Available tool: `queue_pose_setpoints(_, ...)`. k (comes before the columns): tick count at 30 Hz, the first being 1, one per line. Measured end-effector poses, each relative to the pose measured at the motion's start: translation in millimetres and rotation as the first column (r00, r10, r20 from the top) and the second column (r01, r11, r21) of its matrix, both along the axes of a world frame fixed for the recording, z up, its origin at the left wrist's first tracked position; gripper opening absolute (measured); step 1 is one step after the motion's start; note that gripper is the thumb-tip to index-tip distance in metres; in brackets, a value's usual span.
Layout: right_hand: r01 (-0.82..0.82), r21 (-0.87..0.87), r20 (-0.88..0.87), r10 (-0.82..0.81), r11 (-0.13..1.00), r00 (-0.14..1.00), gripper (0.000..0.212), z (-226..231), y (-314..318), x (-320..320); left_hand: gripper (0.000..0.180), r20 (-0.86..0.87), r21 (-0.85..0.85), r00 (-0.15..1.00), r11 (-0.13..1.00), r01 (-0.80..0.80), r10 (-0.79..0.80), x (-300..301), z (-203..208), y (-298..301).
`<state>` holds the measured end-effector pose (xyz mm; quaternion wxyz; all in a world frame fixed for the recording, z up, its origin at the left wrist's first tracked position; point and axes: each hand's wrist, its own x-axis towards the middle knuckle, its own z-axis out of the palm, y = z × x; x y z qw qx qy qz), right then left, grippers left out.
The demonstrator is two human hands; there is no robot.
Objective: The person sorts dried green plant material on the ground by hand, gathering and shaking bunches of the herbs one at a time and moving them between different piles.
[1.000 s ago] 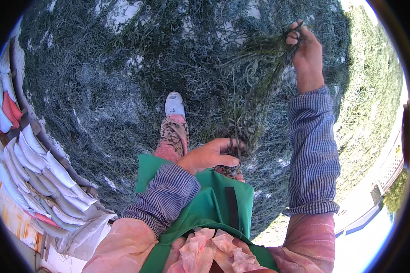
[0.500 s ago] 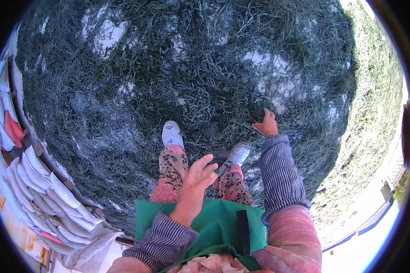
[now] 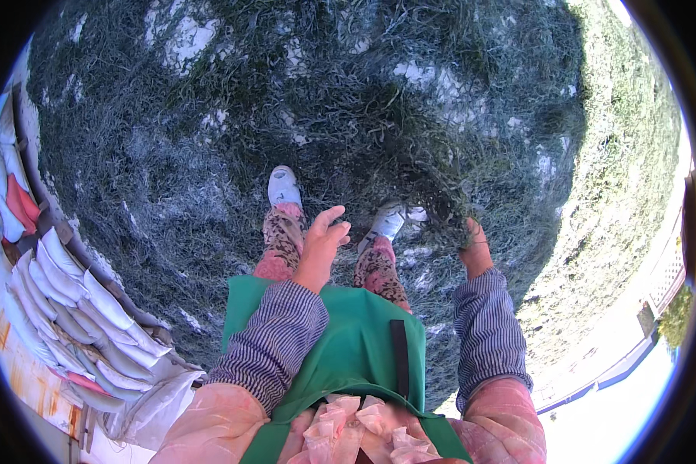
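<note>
My right hand (image 3: 476, 249) is closed on a clump of dark green seaweed (image 3: 442, 203), ribbon-like strands lifted off the ground and trailing forward and to the left. Some of its fingers are hidden behind the strands. My left hand (image 3: 321, 244) hangs in the air before the green apron (image 3: 325, 329), its fingers apart and nothing in it. A thick layer of the same seaweed (image 3: 170, 178) covers the ground all round my feet.
Two pale shoes (image 3: 284, 187) stand on the layer, close to my hands. Along the left edge lie stacked whitish sacks (image 3: 77, 309) and a red cloth-like piece (image 3: 22, 205). Pale ground shows through in patches (image 3: 189, 42). Sunlit seaweed (image 3: 626, 155) lies at the right.
My right hand has closed on a clump of seaweed and come back toward me, lifting it. My left hand has moved slightly up and left, still with nothing in it.
</note>
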<state>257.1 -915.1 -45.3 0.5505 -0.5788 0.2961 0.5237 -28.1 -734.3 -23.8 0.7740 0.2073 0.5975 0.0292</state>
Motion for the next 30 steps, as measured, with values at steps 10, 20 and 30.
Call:
queue_pose_setpoints(10, -0.526, -0.184, 0.169, 0.554, 0.830, 0.815, 0.051, 117, 57, 8, 0.041, -0.147, 0.034, 0.970, 0.979, 0.199, -0.192, -54, 81, -59)
queue_pose_setpoints(20, -0.436, -0.249, 0.536, 0.498, 0.865, 0.682, 0.021, 173, 100, 162, 0.038, -0.030, 0.204, 0.999, 0.979, 0.022, -0.016, -110, 170, -79)
queue_pose_setpoints(30, -0.829, -0.555, 0.392, 0.901, 0.073, -0.183, 0.070, 49, 193, -147, 0.038, -0.205, 0.408, 0.904, 0.807, 0.427, -0.374, -246, 66, -44)
